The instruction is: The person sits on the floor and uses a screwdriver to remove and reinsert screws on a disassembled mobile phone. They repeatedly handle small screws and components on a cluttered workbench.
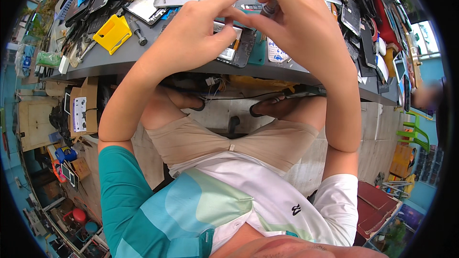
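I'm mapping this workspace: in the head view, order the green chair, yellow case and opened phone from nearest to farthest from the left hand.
1. Opened phone, on the desk by the left hand.
2. Yellow case, on the desk to the hand's left.
3. Green chair, far right.

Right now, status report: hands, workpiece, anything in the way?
Right hand gripping a grey cylindrical tool. Left hand close by, grip unclear. Opened black rectangular phone below, partly hidden by left hand. Yellow plastic piece off left, clear of both.
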`<state>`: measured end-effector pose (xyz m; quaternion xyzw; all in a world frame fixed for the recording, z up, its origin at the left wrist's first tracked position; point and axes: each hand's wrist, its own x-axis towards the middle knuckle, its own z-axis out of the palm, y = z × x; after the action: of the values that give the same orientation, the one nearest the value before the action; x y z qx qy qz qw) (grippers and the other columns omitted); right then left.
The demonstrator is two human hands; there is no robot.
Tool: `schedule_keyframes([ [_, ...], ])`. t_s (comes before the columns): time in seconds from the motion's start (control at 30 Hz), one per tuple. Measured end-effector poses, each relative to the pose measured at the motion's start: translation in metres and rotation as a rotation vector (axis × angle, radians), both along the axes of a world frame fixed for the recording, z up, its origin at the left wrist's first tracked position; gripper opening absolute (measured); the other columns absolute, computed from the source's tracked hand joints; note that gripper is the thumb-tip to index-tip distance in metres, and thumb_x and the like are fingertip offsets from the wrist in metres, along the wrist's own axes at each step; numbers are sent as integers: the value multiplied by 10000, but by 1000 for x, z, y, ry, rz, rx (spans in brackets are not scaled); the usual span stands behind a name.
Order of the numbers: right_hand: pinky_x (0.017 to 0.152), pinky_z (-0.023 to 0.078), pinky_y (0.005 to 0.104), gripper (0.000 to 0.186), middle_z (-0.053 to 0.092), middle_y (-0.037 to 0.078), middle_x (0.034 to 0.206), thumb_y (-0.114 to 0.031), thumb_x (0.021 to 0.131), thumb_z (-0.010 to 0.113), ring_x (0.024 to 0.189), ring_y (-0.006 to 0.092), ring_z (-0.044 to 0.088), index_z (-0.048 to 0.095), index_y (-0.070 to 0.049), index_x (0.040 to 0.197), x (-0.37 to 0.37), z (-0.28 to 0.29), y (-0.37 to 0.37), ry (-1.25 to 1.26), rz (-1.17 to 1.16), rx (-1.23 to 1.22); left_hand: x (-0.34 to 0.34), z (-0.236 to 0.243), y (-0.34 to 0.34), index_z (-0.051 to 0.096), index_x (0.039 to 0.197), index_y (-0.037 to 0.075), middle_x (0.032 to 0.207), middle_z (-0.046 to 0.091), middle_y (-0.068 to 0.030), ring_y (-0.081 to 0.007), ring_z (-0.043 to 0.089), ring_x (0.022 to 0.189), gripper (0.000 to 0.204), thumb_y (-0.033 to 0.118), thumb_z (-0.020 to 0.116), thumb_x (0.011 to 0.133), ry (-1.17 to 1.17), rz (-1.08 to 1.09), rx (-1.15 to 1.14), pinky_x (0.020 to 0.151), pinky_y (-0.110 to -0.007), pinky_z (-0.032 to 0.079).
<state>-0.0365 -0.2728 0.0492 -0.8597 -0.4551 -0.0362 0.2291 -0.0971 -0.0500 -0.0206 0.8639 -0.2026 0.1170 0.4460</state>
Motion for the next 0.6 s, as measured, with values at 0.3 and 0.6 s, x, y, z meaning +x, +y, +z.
schedule_keyframes([
  [0.3,689,553,454,392,722,158,828,-256,922,831,802,386,729,576,-42,1128,5,9,2,-206,35,-53,-37,-10,23,798,1232,76,1201,779,-75,-263,695,1056,443,-25,732,806,-610,305,457,952,-394,496],
  [0.6,662,560,448,427,709,155,767,-296,877,877,760,384,738,599,-35,1069,1,7,13,-222,-81,-79,-64,-51,-9,835,1159,117,1286,793,-2,-244,687,1164,357,184,829,809,-778,182,554,995,-418,456],
])
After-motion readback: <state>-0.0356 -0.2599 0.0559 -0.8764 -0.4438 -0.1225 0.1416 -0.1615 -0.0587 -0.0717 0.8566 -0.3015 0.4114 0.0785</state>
